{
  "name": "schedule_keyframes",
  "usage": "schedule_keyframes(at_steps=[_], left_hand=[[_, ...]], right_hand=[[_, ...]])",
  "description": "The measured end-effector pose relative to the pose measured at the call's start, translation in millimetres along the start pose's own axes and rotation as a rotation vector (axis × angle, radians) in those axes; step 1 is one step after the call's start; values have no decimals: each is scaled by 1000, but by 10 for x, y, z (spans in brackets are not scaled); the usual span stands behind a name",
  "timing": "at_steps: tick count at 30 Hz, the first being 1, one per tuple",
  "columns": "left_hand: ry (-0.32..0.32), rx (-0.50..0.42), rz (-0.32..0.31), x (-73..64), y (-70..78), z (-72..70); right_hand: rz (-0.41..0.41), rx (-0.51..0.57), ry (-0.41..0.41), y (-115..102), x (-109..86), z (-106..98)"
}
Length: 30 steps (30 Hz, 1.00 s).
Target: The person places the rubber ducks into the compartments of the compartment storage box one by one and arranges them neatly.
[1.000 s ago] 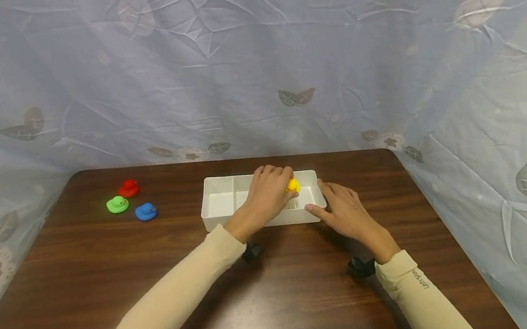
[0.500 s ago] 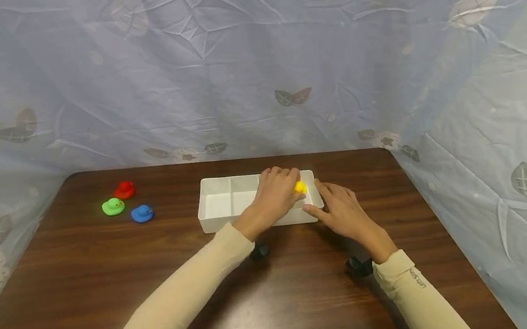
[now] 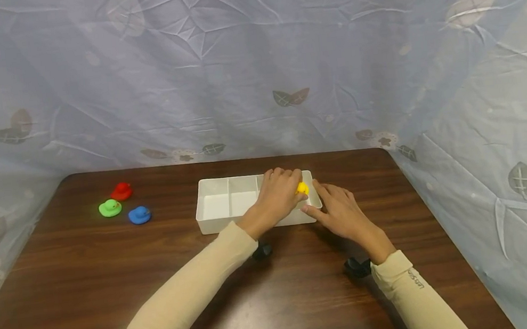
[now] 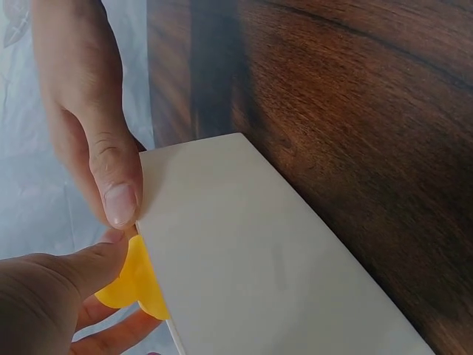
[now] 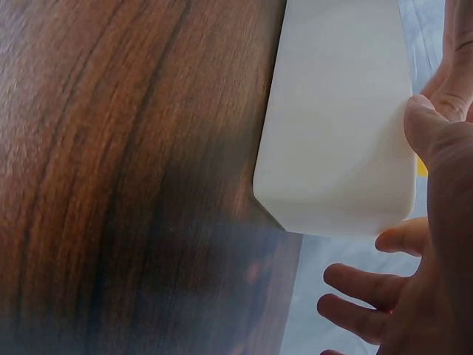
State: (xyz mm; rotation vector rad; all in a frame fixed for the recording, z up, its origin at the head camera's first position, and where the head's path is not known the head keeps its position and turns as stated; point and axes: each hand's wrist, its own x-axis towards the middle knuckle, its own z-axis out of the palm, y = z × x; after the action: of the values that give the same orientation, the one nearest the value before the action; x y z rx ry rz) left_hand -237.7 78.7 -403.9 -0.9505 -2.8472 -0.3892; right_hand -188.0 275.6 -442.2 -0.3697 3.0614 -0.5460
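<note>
A person's left hand (image 3: 276, 194) pinches a yellow toy duck (image 3: 302, 188) between thumb and fingers, right of center in the frame, at the right-hand end of a white divided tray (image 3: 217, 225) on a dark wood-grain table (image 3: 88, 290). The right hand (image 3: 341, 212) spreads about the tray's near right corner, thumb at the front rim, forefinger by the end wall, the remaining fingers apart and gripping nothing. The tray's wall and the left hand mask part of the duck; whether it touches the tray floor cannot be told.

The risks look small but real. In the left wrist view, the two thumbs lie just beside each other above the duck, and a bump between them could jolt the toy out of the pinch. Let go too high or off line, the rounded duck could land tipped or hang up on a wall or divider. Steadied only at its right end, the tray could pivot if the left hand leans on it. A black wrist device (image 3: 261, 250) under the left wrist, near the front wall, might catch the tray should the arm pull back low.

At upper left of the frame, a red duck (image 3: 121, 191), a green duck (image 3: 110, 208) and a blue duck (image 3: 140, 215) sit on the tabletop, well apart from both hands and seemingly out of harm's way.
</note>
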Motion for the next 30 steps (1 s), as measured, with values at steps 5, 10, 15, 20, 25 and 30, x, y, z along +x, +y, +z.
schedule_keyframes(at_steps=[5,10,15,20,25,30], left_hand=[[-17,-7,-10,18,2,11],[-30,-22,-20,35,-10,35],[-52,-4,-25,34,-39,65],[-43,6,-4,29,-66,52],[-111,-13,92,32,-85,24],[-182,-24,210,70,-95,40]], right_hand=[[2,1,-4,-3,-2,9],[7,2,-2,-1,0,16],[-2,-7,10,7,4,32],[5,-6,12,15,0,18],[-2,2,6,24,-4,13],[-7,4,6,36,1,31]])
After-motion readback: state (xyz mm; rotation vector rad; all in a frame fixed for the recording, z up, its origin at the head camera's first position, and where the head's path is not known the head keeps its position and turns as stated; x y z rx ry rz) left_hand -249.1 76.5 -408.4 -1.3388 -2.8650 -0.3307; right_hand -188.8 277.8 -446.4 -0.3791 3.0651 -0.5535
